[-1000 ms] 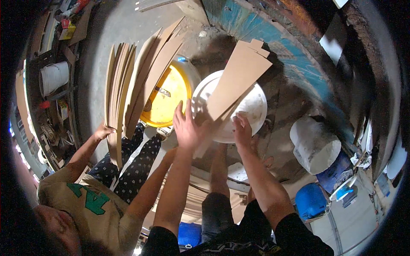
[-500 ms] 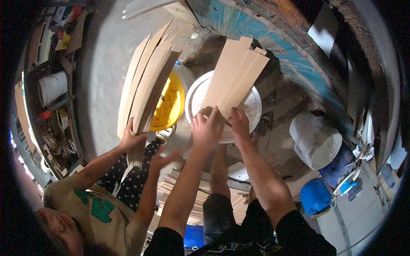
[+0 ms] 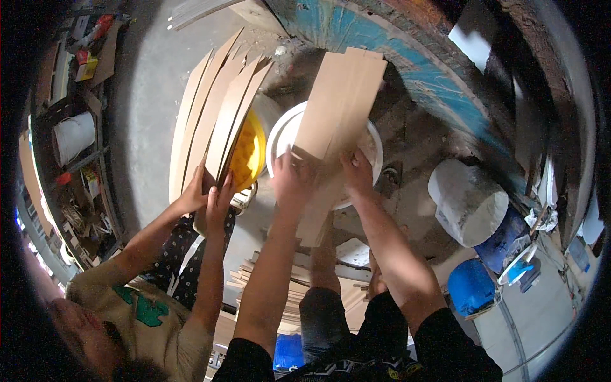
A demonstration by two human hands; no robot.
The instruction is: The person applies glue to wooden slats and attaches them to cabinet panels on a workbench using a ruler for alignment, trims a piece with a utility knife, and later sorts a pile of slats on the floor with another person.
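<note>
A stack of tan flat strips (image 3: 340,102), like cardboard or thin board, stands tilted over a round white lid or tub top (image 3: 375,149). On its left edge is my left hand (image 3: 293,181), slightly blurred, with the fingers closed against the strips. My right hand (image 3: 358,172) grips the opposite edge, its fingers partly behind the stack. Below my hands the lower end of the strips reaches down between my forearms. To my left, a co-worker's two hands (image 3: 207,191) hold another fanned bundle of similar strips (image 3: 213,108).
A yellow round lid (image 3: 250,153) sits behind the co-worker's bundle. More strips (image 3: 286,290) lie piled near my legs. At right are a white bucket (image 3: 468,204) on its side and a blue container (image 3: 471,288). A paint-smeared blue panel (image 3: 407,70) runs along the back; cluttered shelves (image 3: 79,153) stand left.
The fanned strips in my hands have come together into a more even stack, and my left hand has shifted left and lower. The co-worker's second hand has come onto their bundle.
</note>
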